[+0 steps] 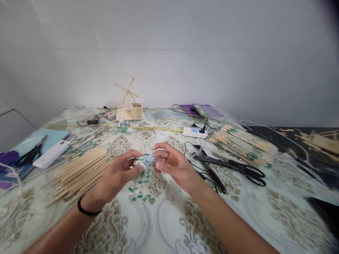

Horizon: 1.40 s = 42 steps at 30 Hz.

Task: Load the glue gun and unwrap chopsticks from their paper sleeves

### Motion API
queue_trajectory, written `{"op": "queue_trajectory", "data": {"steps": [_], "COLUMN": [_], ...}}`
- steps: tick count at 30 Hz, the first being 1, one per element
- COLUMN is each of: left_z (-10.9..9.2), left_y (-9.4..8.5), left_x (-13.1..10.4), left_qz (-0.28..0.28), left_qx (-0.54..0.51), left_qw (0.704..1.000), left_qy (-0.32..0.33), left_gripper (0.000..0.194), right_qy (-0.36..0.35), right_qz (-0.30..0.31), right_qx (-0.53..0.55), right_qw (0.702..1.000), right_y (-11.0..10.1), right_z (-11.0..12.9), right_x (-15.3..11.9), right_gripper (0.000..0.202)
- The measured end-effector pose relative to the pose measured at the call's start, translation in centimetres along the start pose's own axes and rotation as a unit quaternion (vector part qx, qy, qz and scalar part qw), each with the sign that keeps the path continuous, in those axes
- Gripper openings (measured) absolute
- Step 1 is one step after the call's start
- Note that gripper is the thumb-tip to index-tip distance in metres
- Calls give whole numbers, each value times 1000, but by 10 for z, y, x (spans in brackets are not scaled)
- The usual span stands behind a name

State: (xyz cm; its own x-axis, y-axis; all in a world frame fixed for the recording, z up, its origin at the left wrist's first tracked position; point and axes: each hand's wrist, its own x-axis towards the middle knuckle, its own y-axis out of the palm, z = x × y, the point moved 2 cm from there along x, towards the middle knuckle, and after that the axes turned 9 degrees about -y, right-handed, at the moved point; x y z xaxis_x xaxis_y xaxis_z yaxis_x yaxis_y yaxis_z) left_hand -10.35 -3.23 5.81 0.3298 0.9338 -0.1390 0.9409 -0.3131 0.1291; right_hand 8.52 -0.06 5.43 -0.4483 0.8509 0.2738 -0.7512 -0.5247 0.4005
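Note:
Over the middle of the table, a crumpled bundle of clear plastic wrappers (144, 161) with green print is between my hands. My left hand (123, 169) pinches it from the left, thumb in front. From the right, my right hand (173, 165) has curled fingers against the bundle's end, its index finger raised above. A loose tail of the wrappers hangs below, down toward the tablecloth. To the left of my left hand lies a spread pile of thin bamboo skewers (82, 173). Large black-handled scissors (238, 167) rest to the right of my right hand.
At the back stands a small stick windmill model (128, 113). Skewers in plastic packs (242, 146) lie right, near a white power strip (195, 132). On the left are a white device (51, 154) and other scissors (31, 153). Cables cross the table.

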Motion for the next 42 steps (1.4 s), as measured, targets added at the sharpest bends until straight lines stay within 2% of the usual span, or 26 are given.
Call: {"op": "queue_trajectory", "data": {"steps": [3,9,13,16,21,25,28,36,39,42], "left_z": [-4,-1,1,2,2,1,-1,-12,-19,-20], "left_y": [0,1,5,9,9,5,2,1,0,-2], "left_x": [0,2,1,2,5,7,7,1,-3,-3], "left_qz": [-41,-42,-24,-20,-44,-21,-12,-15,-15,-28], "left_qx": [63,160,172,185,194,141,139,130,150,162], "left_qw": [997,986,984,982,980,989,989,991,989,986], "left_qy": [8,33,28,38,33,40,44,12,0,14], "left_gripper": [19,20,23,23,17,14,14,16,15,16], "right_qy": [-2,1,11,24,23,15,15,60,76,69], "right_qz": [-7,-34,-30,-17,-33,-49,-63,-58,-40,-49], "right_qx": [-33,-223,-242,-229,-185,-116,-59,69,89,90], "right_qw": [999,974,970,973,982,992,996,994,992,992], "right_y": [6,12,8,6,9,12,13,18,20,19], "right_z": [2,2,3,1,-4,-10,-15,-16,-13,-15], "right_x": [-4,-8,-7,-6,-5,-5,-4,-6,-8,-8], "right_gripper": [52,35,31,28,25,27,30,34,34,31]}}
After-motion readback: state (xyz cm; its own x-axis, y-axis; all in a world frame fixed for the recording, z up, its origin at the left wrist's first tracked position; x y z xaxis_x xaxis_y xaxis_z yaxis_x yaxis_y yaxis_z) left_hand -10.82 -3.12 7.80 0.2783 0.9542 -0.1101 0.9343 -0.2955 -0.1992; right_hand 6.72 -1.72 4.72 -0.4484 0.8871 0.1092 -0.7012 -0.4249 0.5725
